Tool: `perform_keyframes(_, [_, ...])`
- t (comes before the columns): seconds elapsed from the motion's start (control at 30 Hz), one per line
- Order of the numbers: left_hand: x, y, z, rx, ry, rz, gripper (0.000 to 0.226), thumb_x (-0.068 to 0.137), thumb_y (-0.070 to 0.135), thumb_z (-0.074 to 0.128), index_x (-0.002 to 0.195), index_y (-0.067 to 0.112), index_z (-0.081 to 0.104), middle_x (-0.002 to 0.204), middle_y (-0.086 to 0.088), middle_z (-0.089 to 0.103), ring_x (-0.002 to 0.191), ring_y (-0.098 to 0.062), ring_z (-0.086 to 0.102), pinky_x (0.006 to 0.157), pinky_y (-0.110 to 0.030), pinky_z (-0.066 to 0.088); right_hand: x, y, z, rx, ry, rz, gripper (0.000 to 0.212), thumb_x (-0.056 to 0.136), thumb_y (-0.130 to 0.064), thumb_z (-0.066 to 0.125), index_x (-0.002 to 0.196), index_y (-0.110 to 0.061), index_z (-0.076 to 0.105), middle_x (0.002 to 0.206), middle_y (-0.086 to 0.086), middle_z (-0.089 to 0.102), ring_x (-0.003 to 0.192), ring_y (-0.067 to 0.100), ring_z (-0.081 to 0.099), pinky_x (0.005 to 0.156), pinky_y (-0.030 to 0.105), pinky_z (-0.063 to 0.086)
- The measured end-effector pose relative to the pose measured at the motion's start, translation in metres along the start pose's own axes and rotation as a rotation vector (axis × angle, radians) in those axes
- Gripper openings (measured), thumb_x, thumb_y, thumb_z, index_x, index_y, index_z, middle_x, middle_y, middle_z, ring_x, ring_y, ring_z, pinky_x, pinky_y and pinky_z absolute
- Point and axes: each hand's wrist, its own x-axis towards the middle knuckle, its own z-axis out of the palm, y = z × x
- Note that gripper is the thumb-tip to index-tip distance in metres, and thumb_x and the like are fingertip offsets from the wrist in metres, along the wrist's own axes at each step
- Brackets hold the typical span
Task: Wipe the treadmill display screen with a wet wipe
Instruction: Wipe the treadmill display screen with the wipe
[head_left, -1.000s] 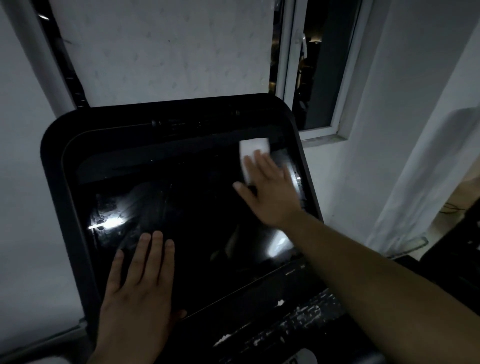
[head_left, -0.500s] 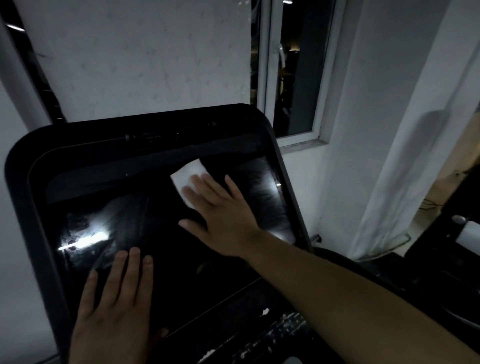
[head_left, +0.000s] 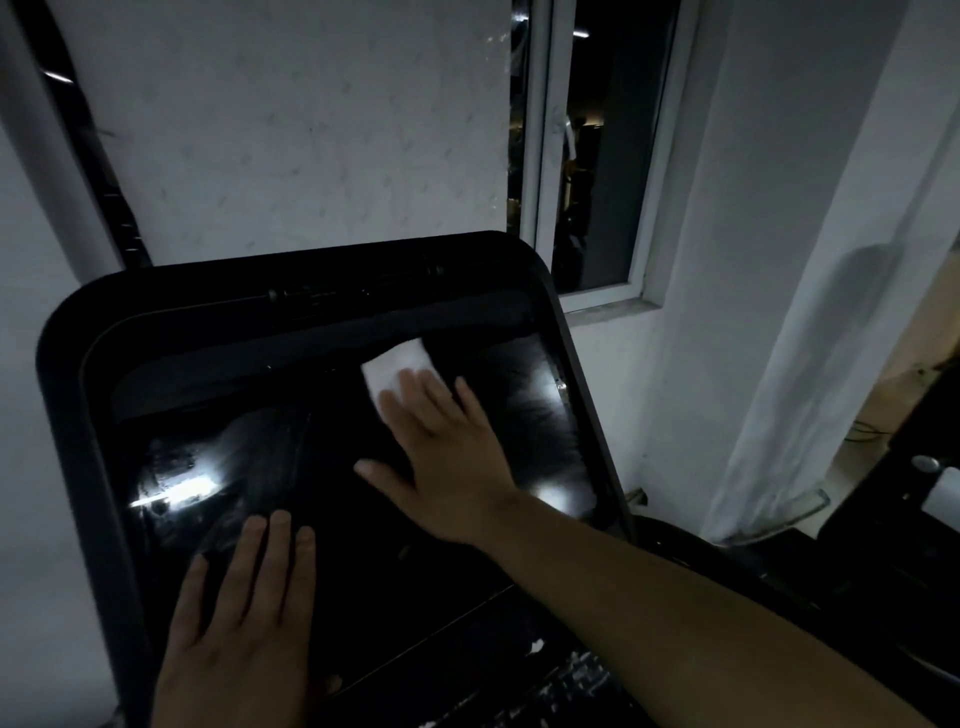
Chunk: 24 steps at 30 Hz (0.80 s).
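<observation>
The treadmill display screen (head_left: 291, 467) is a large black glossy panel in a thick dark frame, tilted toward me, with bright reflections and smear marks on its left part. A white wet wipe (head_left: 394, 371) lies flat against the upper middle of the glass. My right hand (head_left: 441, 457) presses on the wipe with fingers spread, covering its lower part. My left hand (head_left: 244, 629) rests flat on the lower left of the screen, fingers together, holding nothing.
Behind the display stands a white wall panel (head_left: 311, 130) and a window with a white frame (head_left: 540, 156), dark outside. A white curtain (head_left: 831, 364) hangs at the right. Below the screen is the dark console (head_left: 561, 686) with pale marks.
My right hand slid the wipe from the screen's upper right toward the upper middle. My left hand stayed flat on the lower left. The view shifted with my head.
</observation>
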Motion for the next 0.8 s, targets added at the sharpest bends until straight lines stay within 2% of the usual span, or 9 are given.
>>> perform_keyframes(0.07, [0.002, -0.001, -0.002, 0.026, 0.028, 0.000, 0.116, 0.047, 0.060, 0.069, 0.142, -0.003, 0.050, 0.155, -0.023, 0.042, 0.142, -0.033, 0.038, 0.108, -0.068, 0.032, -0.001, 0.010, 0.003, -0.022, 0.017, -0.070, 0.078, 0.097, -0.069, 0.024, 0.160, -0.024, 0.021, 0.170, 0.004, 0.011, 0.157, 0.020, 0.002, 0.125, 0.050, 0.000])
perform_keyframes(0.17, [0.005, 0.000, -0.005, -0.008, -0.062, -0.040, 0.143, 0.018, 0.050, 0.095, 0.143, -0.001, 0.049, 0.155, -0.023, 0.042, 0.142, -0.034, 0.038, 0.109, -0.068, 0.032, 0.008, 0.052, 0.003, -0.029, 0.084, 0.108, 0.078, 0.095, -0.070, 0.023, 0.159, -0.026, 0.024, 0.168, 0.004, 0.018, 0.156, 0.020, 0.012, 0.125, 0.052, 0.008])
perform_keyframes(0.27, [0.008, 0.001, -0.009, -0.041, -0.123, -0.041, 0.146, 0.014, 0.050, 0.097, 0.143, -0.002, 0.050, 0.155, -0.024, 0.042, 0.143, -0.036, 0.037, 0.108, -0.070, 0.033, 0.013, 0.085, -0.003, 0.021, 0.051, 0.356, 0.085, 0.091, -0.074, 0.015, 0.159, -0.024, 0.022, 0.169, 0.006, 0.018, 0.156, 0.021, 0.010, 0.125, 0.048, 0.003])
perform_keyframes(0.33, [0.008, 0.002, -0.010, -0.069, -0.158, -0.053, 0.146, 0.014, 0.049, 0.097, 0.142, -0.002, 0.051, 0.154, -0.024, 0.043, 0.143, -0.036, 0.038, 0.108, -0.070, 0.033, 0.013, 0.077, -0.003, 0.042, 0.052, 0.400, 0.088, 0.091, -0.075, 0.014, 0.159, -0.020, 0.021, 0.168, 0.010, 0.017, 0.156, 0.025, 0.009, 0.126, 0.049, 0.003])
perform_keyframes(0.4, [0.008, 0.003, -0.012, -0.081, -0.181, -0.057, 0.143, 0.017, 0.048, 0.097, 0.143, -0.002, 0.051, 0.154, -0.024, 0.043, 0.143, -0.037, 0.039, 0.109, -0.069, 0.032, 0.009, 0.048, 0.000, 0.021, 0.066, 0.329, 0.089, 0.092, -0.074, 0.015, 0.159, -0.017, 0.021, 0.168, 0.014, 0.017, 0.156, 0.029, 0.009, 0.126, 0.050, 0.005])
perform_keyframes(0.5, [0.007, 0.004, -0.014, -0.070, -0.183, -0.046, 0.133, 0.027, 0.047, 0.092, 0.143, -0.002, 0.050, 0.156, -0.024, 0.040, 0.142, -0.037, 0.041, 0.109, -0.069, 0.033, -0.009, 0.001, 0.011, 0.000, 0.088, 0.064, 0.083, 0.096, -0.071, 0.024, 0.159, -0.017, 0.025, 0.167, 0.013, 0.019, 0.156, 0.029, 0.009, 0.126, 0.050, 0.006])
perform_keyframes(0.6, [0.007, 0.004, -0.016, -0.078, -0.197, -0.048, 0.139, 0.020, 0.046, 0.096, 0.143, -0.002, 0.051, 0.155, -0.025, 0.042, 0.142, -0.039, 0.042, 0.110, -0.069, 0.032, -0.009, 0.008, 0.015, -0.033, 0.077, -0.047, 0.076, 0.098, -0.069, 0.029, 0.159, -0.024, 0.026, 0.168, 0.006, 0.019, 0.156, 0.021, 0.009, 0.125, 0.051, 0.007])
perform_keyframes(0.73, [0.008, 0.003, -0.019, -0.099, -0.236, -0.061, 0.148, 0.013, 0.049, 0.098, 0.144, -0.001, 0.049, 0.155, -0.024, 0.041, 0.143, -0.039, 0.040, 0.111, -0.069, 0.030, 0.013, 0.048, -0.001, 0.031, 0.042, 0.243, 0.079, 0.094, -0.070, 0.017, 0.160, -0.027, 0.021, 0.169, 0.004, 0.015, 0.156, 0.019, 0.007, 0.126, 0.047, 0.001])
perform_keyframes(0.8, [0.008, 0.003, -0.019, -0.101, -0.231, -0.063, 0.148, 0.015, 0.050, 0.098, 0.144, -0.001, 0.048, 0.155, -0.025, 0.041, 0.144, -0.040, 0.039, 0.111, -0.069, 0.030, 0.018, 0.041, -0.003, 0.031, 0.024, 0.287, 0.080, 0.095, -0.070, 0.016, 0.160, -0.023, 0.019, 0.169, 0.007, 0.013, 0.156, 0.023, 0.006, 0.126, 0.047, 0.001])
